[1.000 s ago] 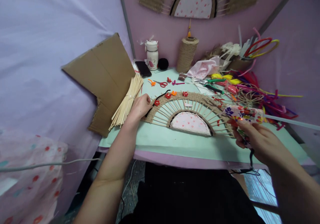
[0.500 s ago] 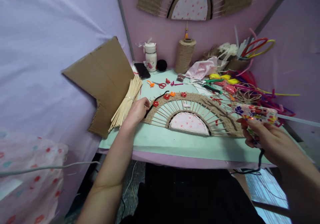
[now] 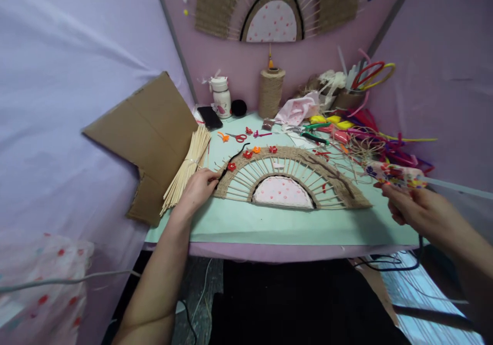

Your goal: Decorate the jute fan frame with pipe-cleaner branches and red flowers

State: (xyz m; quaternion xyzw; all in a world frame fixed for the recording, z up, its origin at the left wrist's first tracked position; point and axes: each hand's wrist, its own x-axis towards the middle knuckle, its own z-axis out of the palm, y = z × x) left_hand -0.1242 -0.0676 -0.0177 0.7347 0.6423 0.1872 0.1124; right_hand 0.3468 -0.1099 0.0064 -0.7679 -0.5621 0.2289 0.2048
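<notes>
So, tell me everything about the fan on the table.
The half-round fan lies flat, straight edge nearest the camera. Thin sticks link its twine-like band to a spotted panel. Three red flowers and one orange trim its left half. The left grip seems to pinch a black strip at its left end.

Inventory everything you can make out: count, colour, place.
Table: one, mint, centre
Fan: one, tan, on table
Wall fan: one, tan, back wall
Flowers: four, red and orange, fan's upper left
Strip: one, black, fan's left rim
Glue gun: one, floral, fan's right end
Sticks: one bundle, pale, left of fan
Cardboard: one, brown, far left
Phone: one, black, back left
Bottle: one, white, beside phone
Round object: one, black, beside bottle
Twine spool: one, tan, back centre
Scissors: one, red-handled, behind fan
Hand tool: one, green-black, right of scissors
Craft clutter: uncountable, multicoloured, mostly right
Left grip: one, fan's left end
Right grip: one, around glue gun
</notes>
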